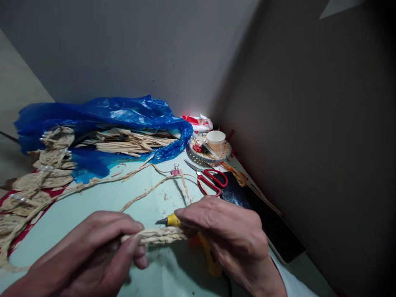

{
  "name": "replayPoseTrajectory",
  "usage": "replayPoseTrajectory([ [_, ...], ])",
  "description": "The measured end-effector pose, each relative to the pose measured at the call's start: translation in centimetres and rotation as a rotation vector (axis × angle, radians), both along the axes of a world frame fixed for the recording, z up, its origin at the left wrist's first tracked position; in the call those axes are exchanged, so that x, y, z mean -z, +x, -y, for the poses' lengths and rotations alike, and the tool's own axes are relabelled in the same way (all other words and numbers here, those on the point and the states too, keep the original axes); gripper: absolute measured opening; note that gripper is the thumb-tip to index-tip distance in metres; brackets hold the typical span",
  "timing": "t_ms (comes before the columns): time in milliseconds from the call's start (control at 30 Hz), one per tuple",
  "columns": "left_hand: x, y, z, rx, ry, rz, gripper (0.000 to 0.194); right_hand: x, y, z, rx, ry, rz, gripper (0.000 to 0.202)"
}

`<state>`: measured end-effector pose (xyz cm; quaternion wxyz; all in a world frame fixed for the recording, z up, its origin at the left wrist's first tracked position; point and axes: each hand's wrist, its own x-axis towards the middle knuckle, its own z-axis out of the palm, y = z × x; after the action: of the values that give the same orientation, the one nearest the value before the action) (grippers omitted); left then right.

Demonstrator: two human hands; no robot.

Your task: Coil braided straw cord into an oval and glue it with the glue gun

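Note:
Between my hands lies a short flat strip of braided straw. My left hand pinches its left end between thumb and fingers. Around the strip's right end, my right hand is closed, with its fingertips hidden behind the hand. Just above the strip shows the dark tip and yellow collar of a glue gun, and its yellow handle hangs below my right hand. A twisted straw cord runs behind the hands to a pink binder clip.
A blue plastic bag with straw strips lies at the back. Red-handled scissors, a round basket with a paper cup and a black flat object are at right. Woven straw pieces lie left.

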<state>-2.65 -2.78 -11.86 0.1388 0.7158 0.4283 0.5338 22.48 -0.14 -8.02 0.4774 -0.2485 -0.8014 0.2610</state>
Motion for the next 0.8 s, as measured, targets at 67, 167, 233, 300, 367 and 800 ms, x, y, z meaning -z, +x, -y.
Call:
replayPoseTrajectory([
  [67,-0.8,0.5,-0.3,-0.007,-0.065,0.031,0.013,-0.2,-0.2,0.0,0.019,0.000,0.041,0.026],
  [167,-1.2,2.0,0.7,-0.207,-0.315,0.241,0.004,-0.4,-0.6,0.2,0.019,0.001,0.083,0.021],
  [233,-1.1,2.7,1.3,-0.257,-0.409,0.293,0.009,-0.4,-0.9,0.2,0.003,-0.001,0.113,0.020],
  [300,-1.0,3.1,1.6,-0.269,-0.455,0.301,0.012,-0.2,-1.1,0.2,-0.009,0.023,0.145,0.018],
  [367,-1.0,3.2,1.6,-0.265,-0.480,0.300,0.011,0.1,-1.2,0.2,-0.011,0.051,0.169,0.018],
  [800,-2.0,4.8,1.4,-0.272,-0.475,0.373,0.006,-0.1,-0.6,0.5,-0.049,-0.139,0.274,0.027],
])
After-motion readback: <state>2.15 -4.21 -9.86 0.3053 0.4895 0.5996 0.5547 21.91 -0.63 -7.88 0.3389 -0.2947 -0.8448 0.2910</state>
